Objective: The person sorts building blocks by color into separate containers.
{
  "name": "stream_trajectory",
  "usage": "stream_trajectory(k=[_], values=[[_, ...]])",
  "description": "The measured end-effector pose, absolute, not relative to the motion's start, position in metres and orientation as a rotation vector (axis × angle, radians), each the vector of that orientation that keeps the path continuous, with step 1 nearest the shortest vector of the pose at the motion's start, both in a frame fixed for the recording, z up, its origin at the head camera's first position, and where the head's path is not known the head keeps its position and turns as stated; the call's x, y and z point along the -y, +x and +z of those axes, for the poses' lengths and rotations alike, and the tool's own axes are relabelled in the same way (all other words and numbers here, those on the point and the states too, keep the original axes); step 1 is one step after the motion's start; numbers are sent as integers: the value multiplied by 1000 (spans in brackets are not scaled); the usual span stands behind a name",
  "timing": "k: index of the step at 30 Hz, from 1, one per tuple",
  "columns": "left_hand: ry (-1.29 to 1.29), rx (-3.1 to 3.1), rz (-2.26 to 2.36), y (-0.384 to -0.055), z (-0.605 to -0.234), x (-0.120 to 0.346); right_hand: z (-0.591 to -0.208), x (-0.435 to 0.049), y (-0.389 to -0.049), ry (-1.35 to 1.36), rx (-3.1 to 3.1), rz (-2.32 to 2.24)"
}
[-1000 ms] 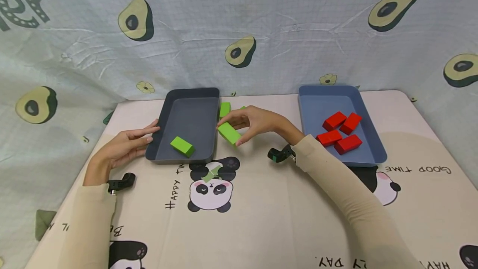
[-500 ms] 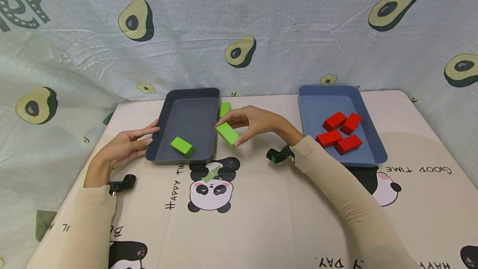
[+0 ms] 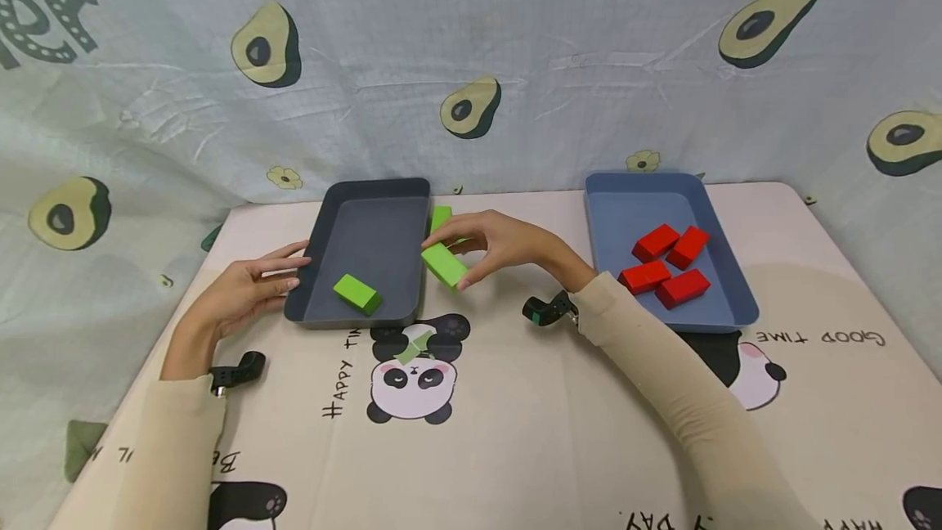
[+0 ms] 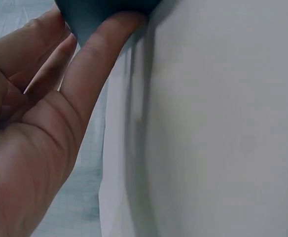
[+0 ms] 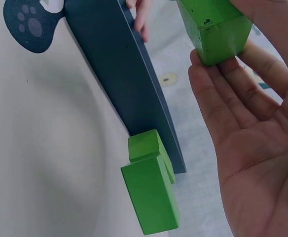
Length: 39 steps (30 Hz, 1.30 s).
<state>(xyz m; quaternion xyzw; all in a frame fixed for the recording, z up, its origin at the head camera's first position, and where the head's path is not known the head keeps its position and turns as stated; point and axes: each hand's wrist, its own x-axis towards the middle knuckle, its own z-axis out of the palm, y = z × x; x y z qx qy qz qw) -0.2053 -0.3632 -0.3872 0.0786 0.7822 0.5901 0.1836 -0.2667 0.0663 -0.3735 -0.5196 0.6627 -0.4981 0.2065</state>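
My right hand (image 3: 508, 244) pinches a green block (image 3: 445, 266) between thumb and fingertips, just off the right side of the dark grey tray (image 3: 368, 223). The right wrist view shows this held block from its end, on the fingertips. At the tray's left wall rests my left hand (image 3: 246, 289), fingers extended; its thumb (image 4: 92, 64) lies straight against the wall in the left wrist view. One green block (image 3: 356, 294) lies inside the tray near its front. Beside the tray's right wall, the right wrist view shows two more green blocks (image 5: 151, 197), partly hidden in the head view.
A blue tray (image 3: 633, 199) stands at the right of the table, with several red blocks (image 3: 683, 288) in it. A panda-print cloth (image 3: 508, 407) covers the table. Behind hangs an avocado-print curtain (image 3: 368, 129). Both wrists carry small black cameras.
The right hand has shifted slightly left toward the dark tray with the green block. The left hand stays at the tray's wall. The head view has tilted a little.
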Motion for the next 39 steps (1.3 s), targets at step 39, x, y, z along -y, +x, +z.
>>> stream_trajectory(k=[39], values=[[268,-2129,1766,-202,-393,365,-374,-63,-270,-1410,-1877,-1346]])
